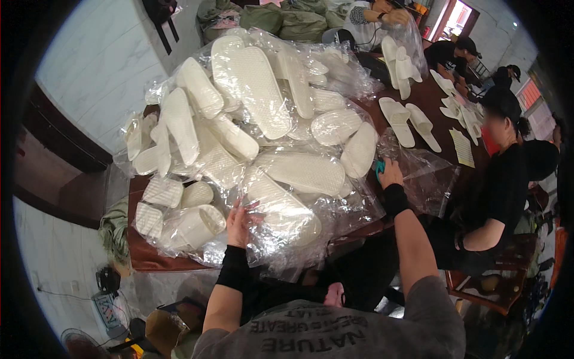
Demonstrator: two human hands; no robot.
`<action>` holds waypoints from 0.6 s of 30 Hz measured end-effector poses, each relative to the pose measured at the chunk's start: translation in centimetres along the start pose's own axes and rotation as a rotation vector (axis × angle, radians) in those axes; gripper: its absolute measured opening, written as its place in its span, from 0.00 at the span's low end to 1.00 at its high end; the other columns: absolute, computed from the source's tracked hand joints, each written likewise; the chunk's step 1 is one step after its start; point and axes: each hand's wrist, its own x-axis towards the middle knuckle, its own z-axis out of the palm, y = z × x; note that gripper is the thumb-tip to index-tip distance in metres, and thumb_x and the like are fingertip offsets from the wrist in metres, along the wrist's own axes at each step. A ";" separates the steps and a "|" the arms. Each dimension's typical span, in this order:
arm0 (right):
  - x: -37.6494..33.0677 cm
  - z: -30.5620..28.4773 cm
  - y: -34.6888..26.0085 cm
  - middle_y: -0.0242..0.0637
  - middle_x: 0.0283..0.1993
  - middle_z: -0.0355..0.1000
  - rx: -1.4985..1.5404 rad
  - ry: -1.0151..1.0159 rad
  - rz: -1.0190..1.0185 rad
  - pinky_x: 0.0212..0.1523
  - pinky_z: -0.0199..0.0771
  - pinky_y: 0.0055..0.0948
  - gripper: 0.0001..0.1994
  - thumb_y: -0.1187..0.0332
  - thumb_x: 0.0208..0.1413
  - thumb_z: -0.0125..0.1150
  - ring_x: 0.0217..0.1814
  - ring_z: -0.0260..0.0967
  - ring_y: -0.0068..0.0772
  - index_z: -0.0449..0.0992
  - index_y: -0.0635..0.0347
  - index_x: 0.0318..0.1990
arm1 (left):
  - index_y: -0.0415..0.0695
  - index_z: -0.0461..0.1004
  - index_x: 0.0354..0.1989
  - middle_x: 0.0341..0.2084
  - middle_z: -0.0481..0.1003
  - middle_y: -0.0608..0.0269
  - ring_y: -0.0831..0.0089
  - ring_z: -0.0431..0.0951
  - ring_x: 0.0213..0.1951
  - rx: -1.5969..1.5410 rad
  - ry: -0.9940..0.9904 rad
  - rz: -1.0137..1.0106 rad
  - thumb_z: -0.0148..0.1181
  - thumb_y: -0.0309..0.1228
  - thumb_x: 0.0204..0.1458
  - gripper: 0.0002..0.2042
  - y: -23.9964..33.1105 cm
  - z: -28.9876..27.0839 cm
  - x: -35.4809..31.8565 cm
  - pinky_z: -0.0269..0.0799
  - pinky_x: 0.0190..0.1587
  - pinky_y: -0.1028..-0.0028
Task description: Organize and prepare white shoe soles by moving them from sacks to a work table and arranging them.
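Note:
A large heap of white slippers (257,84) in clear plastic bags (353,206) covers the table in front of me. My left hand (238,226) is at the near side of the heap, its fingers spread against the crinkled plastic beside a large slipper sole (284,209). Plastic glare partly blurs those fingertips. At the heap's right edge, my right hand (391,173) is closed round a small teal object (379,170), its kind mostly hidden by the fingers. Both wrists wear black bands.
The dark red table (158,254) extends to the far right, bearing loose slippers (409,125) and a yellow paper sheet (462,148). A person in black (502,173) sits close on my right; others work farther along. Green sacks (302,25) stand behind the heap.

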 end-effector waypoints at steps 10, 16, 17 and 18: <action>-2.7 -4.2 3.4 0.42 0.40 0.72 0.687 0.077 0.179 0.39 0.71 0.33 0.23 0.73 0.44 0.61 0.38 0.71 0.36 0.68 0.59 0.51 | 0.37 0.51 0.63 0.46 0.72 0.41 0.58 0.80 0.33 -0.066 -0.040 -0.021 0.50 0.34 0.59 0.27 0.6 0.1 -0.5 0.76 0.37 0.68; -2.2 -19.5 -4.9 0.37 0.43 0.67 1.131 0.061 -0.192 0.39 0.69 0.24 0.27 0.79 0.45 0.56 0.42 0.68 0.26 0.63 0.61 0.57 | 0.40 0.52 0.63 0.46 0.72 0.42 0.57 0.80 0.34 -0.105 -0.060 -0.009 0.46 0.39 0.61 0.25 1.4 0.6 -0.7 0.76 0.35 0.69; -3.4 -21.6 -8.6 0.37 0.44 0.66 1.081 0.036 -0.296 0.41 0.69 0.24 0.27 0.79 0.45 0.56 0.43 0.68 0.26 0.63 0.61 0.57 | 0.42 0.52 0.63 0.46 0.72 0.43 0.56 0.80 0.34 -0.118 -0.067 -0.016 0.44 0.41 0.62 0.25 1.7 0.5 -1.0 0.76 0.35 0.69; -4.9 -23.6 -12.4 0.36 0.45 0.66 1.028 0.015 -0.397 0.42 0.69 0.25 0.26 0.79 0.45 0.55 0.44 0.67 0.26 0.63 0.61 0.57 | 0.42 0.52 0.63 0.46 0.72 0.43 0.56 0.80 0.34 -0.117 -0.060 -0.005 0.44 0.41 0.62 0.25 1.8 0.3 -1.2 0.76 0.35 0.69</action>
